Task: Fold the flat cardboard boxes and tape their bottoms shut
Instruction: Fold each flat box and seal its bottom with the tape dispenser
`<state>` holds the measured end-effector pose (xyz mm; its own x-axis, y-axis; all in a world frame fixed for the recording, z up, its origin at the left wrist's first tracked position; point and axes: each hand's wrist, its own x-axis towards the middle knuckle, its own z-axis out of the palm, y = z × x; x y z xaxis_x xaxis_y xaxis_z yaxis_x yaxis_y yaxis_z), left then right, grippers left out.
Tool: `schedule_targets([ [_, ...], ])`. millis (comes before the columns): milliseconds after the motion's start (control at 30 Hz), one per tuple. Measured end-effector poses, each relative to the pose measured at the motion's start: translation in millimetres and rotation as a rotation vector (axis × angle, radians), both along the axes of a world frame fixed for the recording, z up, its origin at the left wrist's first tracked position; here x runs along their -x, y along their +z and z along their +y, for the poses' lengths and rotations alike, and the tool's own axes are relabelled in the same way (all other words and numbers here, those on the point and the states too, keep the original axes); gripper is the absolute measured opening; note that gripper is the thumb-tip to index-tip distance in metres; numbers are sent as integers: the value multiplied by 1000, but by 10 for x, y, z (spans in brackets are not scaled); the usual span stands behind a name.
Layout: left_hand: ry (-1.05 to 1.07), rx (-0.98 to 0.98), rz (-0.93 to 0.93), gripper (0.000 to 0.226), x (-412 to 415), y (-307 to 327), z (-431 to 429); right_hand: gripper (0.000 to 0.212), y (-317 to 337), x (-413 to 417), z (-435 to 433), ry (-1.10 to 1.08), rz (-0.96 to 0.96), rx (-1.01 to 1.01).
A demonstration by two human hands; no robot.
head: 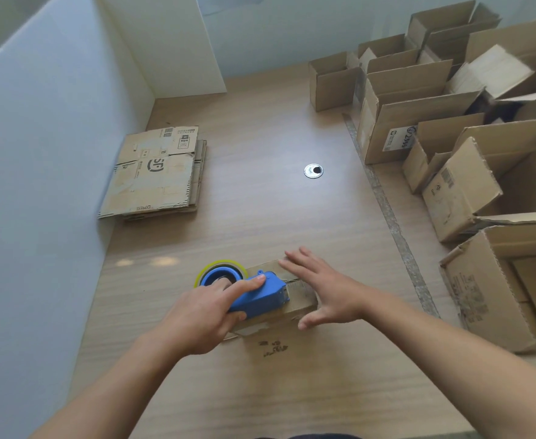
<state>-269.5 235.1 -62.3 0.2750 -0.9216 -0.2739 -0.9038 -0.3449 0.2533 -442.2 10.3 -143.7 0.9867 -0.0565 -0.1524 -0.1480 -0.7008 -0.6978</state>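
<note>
Centrally, left hand (pixel 203 315) grips tape dispenser (pixel 261 296) atop box (pixel 300 304); right hand (pixel 326 289), fingers spread, covers its right edge.

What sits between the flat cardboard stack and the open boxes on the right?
In the head view, only a round metal grommet set in the desktop; the rest between the flat cardboard stack and the open boxes is bare wood.

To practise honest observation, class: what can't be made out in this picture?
Head view:
1. Seam of the small box: covered by the tape dispenser, left hand and right hand.
2. Bottoms of the folded boxes: underneath, unseen; some boxes cut off by the right edge.
3. Labels on the flat stack: print too small.
</note>
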Motion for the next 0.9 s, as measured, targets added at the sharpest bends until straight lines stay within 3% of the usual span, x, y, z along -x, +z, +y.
schedule_targets([
  [167, -8, 22, 27, 60, -52, 92, 9, 92, -121, -131, 16, -74, -174, -52],
  [367, -44, -59, -10, 65, -236, 320, -75, 71, -259, -108, 28, -44, -229, -29],
  [667, 37, -228, 171, 63, -561, 511, -155, 73, -246, -107, 32, -22, -261, 26],
  [900, 142, -302, 374, 57, -980, 621, 185, 64, -140, -167, -20, 90, -141, 249],
])
